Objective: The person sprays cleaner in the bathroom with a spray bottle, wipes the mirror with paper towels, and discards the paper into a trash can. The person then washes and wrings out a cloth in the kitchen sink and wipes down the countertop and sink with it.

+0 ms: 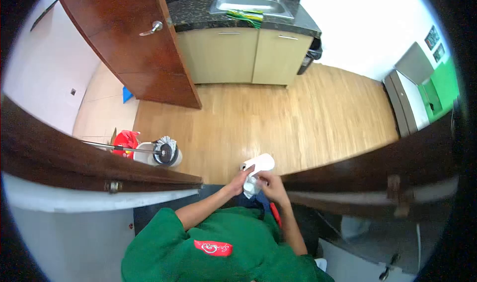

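A white paper towel roll (264, 162) is in front of my body, lying roughly sideways with one end toward my left hand (237, 182). That hand is closed, its thumb and fingers against the roll's near side. My right hand (273, 186) is closed at a loose, crumpled paper sheet (250, 188) hanging below the roll between both hands. Its fingertips are partly blurred. Whether the sheet is still joined to the roll I cannot make out.
Dark wooden door edges (164, 178) flank me on both sides. Ahead, a brown door (124, 43) stands ajar beside a counter with a sink (251, 5) and a green-yellow cloth (246, 17). A mop bucket (174, 158) stands left; a black bin (310, 56) is beyond the cabinets.
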`<state>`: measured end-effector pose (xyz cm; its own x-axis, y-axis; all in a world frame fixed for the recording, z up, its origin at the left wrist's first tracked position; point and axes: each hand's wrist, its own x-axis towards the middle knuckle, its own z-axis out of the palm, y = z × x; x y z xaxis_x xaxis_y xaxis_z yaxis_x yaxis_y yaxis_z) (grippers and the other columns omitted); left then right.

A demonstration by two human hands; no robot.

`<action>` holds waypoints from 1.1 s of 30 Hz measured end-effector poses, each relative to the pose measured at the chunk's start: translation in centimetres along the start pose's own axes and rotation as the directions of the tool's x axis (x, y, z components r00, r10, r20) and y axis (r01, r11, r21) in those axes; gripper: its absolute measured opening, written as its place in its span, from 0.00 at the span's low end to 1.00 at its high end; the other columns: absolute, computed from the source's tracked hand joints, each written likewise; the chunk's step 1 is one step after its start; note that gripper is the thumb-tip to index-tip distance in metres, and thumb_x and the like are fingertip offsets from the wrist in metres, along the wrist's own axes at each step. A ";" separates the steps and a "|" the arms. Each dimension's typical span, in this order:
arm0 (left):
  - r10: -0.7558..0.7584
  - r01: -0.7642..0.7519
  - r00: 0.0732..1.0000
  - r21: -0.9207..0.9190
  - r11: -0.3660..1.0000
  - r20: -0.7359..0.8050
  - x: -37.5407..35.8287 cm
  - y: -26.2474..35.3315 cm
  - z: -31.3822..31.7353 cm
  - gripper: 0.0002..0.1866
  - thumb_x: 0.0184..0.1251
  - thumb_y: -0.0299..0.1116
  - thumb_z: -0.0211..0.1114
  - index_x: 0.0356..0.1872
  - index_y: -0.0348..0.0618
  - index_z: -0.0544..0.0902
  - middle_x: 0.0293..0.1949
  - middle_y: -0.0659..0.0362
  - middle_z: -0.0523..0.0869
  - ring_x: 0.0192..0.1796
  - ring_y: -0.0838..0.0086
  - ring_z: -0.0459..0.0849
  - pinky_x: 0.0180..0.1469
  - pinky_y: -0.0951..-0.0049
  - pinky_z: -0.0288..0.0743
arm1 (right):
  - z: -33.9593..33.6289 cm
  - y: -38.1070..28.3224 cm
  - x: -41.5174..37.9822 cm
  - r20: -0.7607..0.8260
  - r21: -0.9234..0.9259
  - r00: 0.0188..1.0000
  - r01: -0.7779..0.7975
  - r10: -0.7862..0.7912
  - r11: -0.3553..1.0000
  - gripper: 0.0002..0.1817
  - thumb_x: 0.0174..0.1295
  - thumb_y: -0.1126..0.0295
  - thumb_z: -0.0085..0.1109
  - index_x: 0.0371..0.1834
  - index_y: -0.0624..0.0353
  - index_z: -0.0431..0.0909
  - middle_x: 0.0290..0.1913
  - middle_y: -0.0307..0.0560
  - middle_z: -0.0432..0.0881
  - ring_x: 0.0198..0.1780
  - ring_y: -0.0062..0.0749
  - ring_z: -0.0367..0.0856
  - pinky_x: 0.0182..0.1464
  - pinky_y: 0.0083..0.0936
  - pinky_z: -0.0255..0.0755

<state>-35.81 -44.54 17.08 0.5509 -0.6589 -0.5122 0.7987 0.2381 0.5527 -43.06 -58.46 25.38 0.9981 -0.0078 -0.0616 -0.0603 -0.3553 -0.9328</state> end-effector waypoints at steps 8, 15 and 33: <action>0.161 -0.163 0.977 0.001 0.987 -0.139 6.1 19.4 -1.0 0.21 0.56 0.40 0.59 0.46 0.35 0.76 0.35 0.56 0.84 0.31 0.72 0.84 0.36 0.73 0.80 | -8.4 1.1 25.7 0.012 -0.106 1.000 -0.017 0.019 0.994 0.30 0.57 0.62 0.62 0.62 0.59 0.65 0.57 0.55 0.71 0.59 0.42 0.69 0.57 0.34 0.65; 0.349 -0.389 0.918 -0.254 0.886 -0.187 7.7 29.0 -5.0 0.24 0.58 0.41 0.58 0.51 0.35 0.73 0.42 0.53 0.82 0.40 0.69 0.83 0.42 0.71 0.79 | -5.9 -5.9 39.3 0.327 0.386 0.934 0.008 -0.146 0.922 0.43 0.51 0.61 0.68 0.67 0.53 0.51 0.63 0.50 0.64 0.62 0.39 0.64 0.59 0.37 0.64; 0.389 -0.402 0.823 0.060 0.914 -0.415 25.8 59.2 -17.5 0.09 0.60 0.31 0.55 0.40 0.41 0.77 0.30 0.61 0.80 0.30 0.77 0.80 0.31 0.78 0.74 | -5.4 -15.2 81.8 -0.106 -0.192 0.877 0.444 -0.468 0.875 0.47 0.39 0.69 0.74 0.64 0.60 0.55 0.59 0.57 0.64 0.61 0.50 0.65 0.62 0.35 0.61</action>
<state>29.93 -34.95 25.09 0.8643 -0.1536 -0.4789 0.4938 0.4395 0.7503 39.55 -58.73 36.40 0.9053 0.0607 0.4203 0.3932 -0.4938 -0.7756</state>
